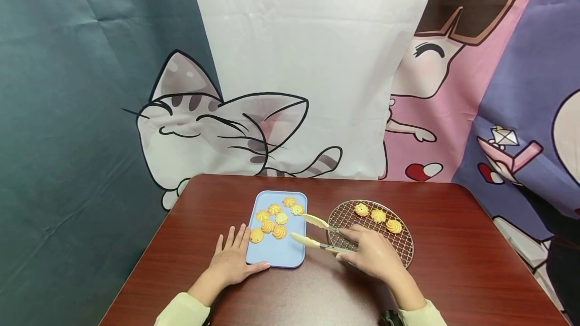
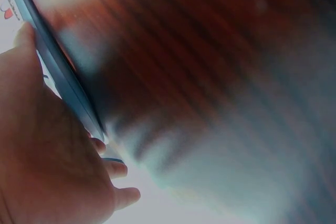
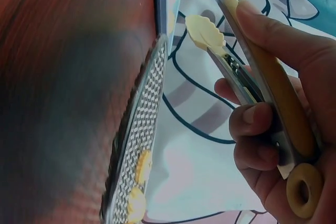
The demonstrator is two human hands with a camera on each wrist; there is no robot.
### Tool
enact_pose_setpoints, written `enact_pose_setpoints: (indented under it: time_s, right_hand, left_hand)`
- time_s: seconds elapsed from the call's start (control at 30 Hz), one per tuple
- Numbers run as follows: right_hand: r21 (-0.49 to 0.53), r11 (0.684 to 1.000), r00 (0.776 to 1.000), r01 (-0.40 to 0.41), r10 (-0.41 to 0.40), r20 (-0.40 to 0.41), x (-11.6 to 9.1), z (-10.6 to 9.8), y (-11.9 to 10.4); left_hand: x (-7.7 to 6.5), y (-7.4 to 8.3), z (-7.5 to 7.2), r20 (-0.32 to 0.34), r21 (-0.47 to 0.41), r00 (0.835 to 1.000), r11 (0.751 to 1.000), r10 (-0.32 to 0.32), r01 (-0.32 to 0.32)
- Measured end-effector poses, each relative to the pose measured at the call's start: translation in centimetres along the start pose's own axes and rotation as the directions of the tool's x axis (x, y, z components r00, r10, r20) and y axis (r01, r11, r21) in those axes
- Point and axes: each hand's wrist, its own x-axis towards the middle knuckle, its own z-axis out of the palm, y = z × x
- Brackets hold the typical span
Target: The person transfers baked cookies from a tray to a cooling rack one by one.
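My right hand (image 1: 373, 253) grips a pair of tongs (image 3: 283, 93) with pale yellow tips. In the head view the tong tips are spread apart over the right side of a light blue tray (image 1: 276, 255), with nothing between them. Several swirled, flower-shaped cookies (image 1: 267, 226) lie on that tray. With its fingers spread, my left hand (image 1: 233, 260) rests at the tray's left edge, the thumb along the near corner. Under the right hand stands a round wire rack (image 1: 335, 215), with three cookies (image 1: 378, 216) in a row near its far edge.
Tray and rack stand side by side on a dark red wooden table (image 1: 204, 200), a narrow strip of wood between them. Behind the far edge hangs a printed cloth (image 1: 317, 64) with a cartoon cat.
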Motion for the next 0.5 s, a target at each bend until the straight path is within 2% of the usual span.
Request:
enact_pose_setpoints:
  time_s: [0.3, 0.5]
  right_hand:
    - [0.008, 1.000, 1.000, 0.007, -0.008, 0.003, 0.4, 1.1, -0.8]
    - [-0.010, 0.999, 0.999, 0.046, -0.046, -0.010, 0.7, 1.8, -1.3]
  left_hand:
    - [0.0, 0.0, 0.0, 0.006, 0.002, 1.000, 1.000, -0.002, 0.002]
    - [0.0, 0.0, 0.0, 0.002, 0.001, 1.000, 1.000, 0.000, 0.000]
